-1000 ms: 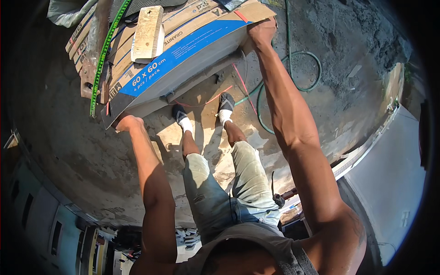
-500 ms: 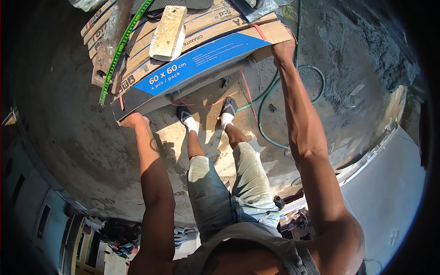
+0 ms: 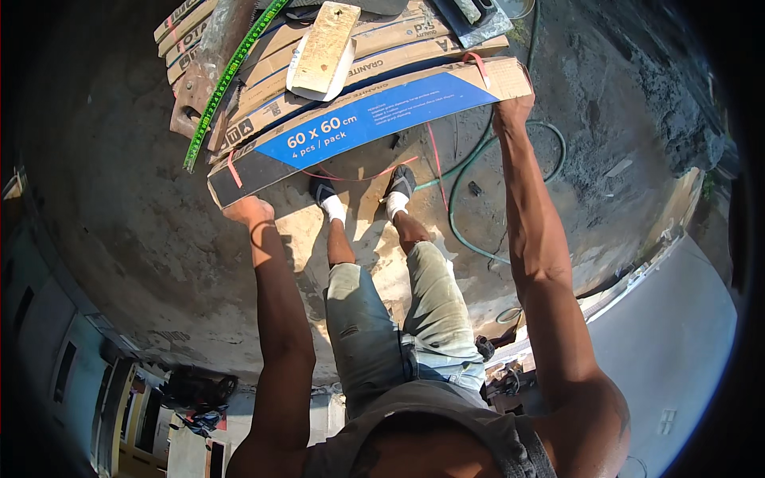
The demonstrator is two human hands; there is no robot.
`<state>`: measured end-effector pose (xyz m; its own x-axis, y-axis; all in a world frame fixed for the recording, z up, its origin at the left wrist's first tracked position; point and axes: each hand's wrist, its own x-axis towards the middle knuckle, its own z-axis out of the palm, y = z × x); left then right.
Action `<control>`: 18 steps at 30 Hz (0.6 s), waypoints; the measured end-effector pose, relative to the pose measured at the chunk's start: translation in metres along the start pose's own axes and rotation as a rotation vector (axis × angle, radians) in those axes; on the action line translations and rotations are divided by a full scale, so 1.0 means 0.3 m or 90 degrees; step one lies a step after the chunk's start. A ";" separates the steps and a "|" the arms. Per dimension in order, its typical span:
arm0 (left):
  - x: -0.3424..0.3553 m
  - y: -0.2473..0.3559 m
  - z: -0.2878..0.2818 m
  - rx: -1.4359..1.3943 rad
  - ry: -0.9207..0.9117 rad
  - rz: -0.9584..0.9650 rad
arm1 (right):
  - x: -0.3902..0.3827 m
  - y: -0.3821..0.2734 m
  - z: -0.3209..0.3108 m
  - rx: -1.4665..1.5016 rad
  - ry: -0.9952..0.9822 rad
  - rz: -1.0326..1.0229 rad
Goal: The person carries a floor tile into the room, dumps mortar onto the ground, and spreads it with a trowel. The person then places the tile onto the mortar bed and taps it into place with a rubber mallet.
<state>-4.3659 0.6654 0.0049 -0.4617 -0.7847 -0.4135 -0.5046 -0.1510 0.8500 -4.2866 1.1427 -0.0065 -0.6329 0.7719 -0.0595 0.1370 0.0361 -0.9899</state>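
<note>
Blue-printed carton (image 3: 358, 131), long and apparently curved, gripped at both ends just in front of a row of brown cartons (image 3: 414, 57) and beyond a pair of shod feet (image 3: 398, 182). Printed face turned toward the camera: a blue panel with one large line of white characters over a smaller white line, and a block of much finer white text, too small to read, to their right; black area at the left end, bare brown cardboard at the right. Pink straps (image 3: 234, 170) near both ends. Left hand (image 3: 249, 211) curled around the lower left corner, right hand (image 3: 514, 114) curled around the lower right one, fingertips hidden in both cases. Dark lettering along the edges of the cartons behind, partly covered. On top of these, a wooden block (image 3: 325, 52); to its left, a green measuring tape (image 3: 229, 78) with dark graduations and numerals, beside a brown tool handle (image 3: 182, 95); at upper right, a flat trowel (image 3: 486, 33). On the floor (image 3: 135, 199), right of the feet, a looped green hose (image 3: 452, 207).
</note>
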 end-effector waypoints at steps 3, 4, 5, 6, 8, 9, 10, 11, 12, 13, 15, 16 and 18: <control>0.030 -0.021 -0.001 0.034 0.016 0.030 | 0.005 -0.019 0.023 -0.014 0.011 0.005; 0.034 -0.026 -0.008 0.019 -0.008 0.067 | 0.005 -0.034 0.030 -0.038 -0.007 0.020; 0.039 -0.030 -0.019 0.005 -0.033 0.105 | 0.003 -0.048 0.038 -0.062 -0.024 0.035; 0.044 -0.030 -0.024 0.005 -0.033 0.103 | 0.004 -0.060 0.044 -0.057 -0.030 0.016; 0.059 -0.018 -0.050 -0.003 -0.082 0.126 | 0.007 -0.065 0.027 -0.161 -0.047 0.004; 0.044 0.006 -0.047 -0.006 -0.083 0.125 | 0.021 -0.069 0.010 -0.265 -0.060 -0.013; 0.028 0.036 -0.051 -0.009 -0.149 0.110 | 0.019 -0.070 -0.010 -0.267 -0.060 -0.010; 0.015 0.053 -0.063 -0.012 -0.214 0.096 | 0.011 -0.075 -0.035 -0.345 -0.076 0.037; 0.069 0.058 -0.112 0.084 -0.239 0.059 | 0.014 -0.098 -0.044 -0.416 -0.096 0.081; 0.080 0.069 -0.139 0.086 -0.236 0.058 | 0.013 -0.124 -0.056 -0.417 -0.099 0.083; 0.094 0.085 -0.175 0.252 -0.328 -0.066 | 0.023 -0.187 -0.103 -0.545 -0.173 0.329; 0.158 0.088 -0.217 0.292 -0.414 -0.121 | 0.018 -0.185 -0.130 -0.476 -0.221 0.307; 0.185 0.068 -0.269 0.306 -0.468 -0.191 | 0.035 -0.167 -0.218 -0.507 -0.302 0.386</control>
<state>-4.3429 0.5702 0.0257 -0.5261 -0.1491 -0.8372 -0.8503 0.1084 0.5150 -4.2502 1.1904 0.0508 -0.4993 0.4848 -0.7181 0.8663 0.2635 -0.4244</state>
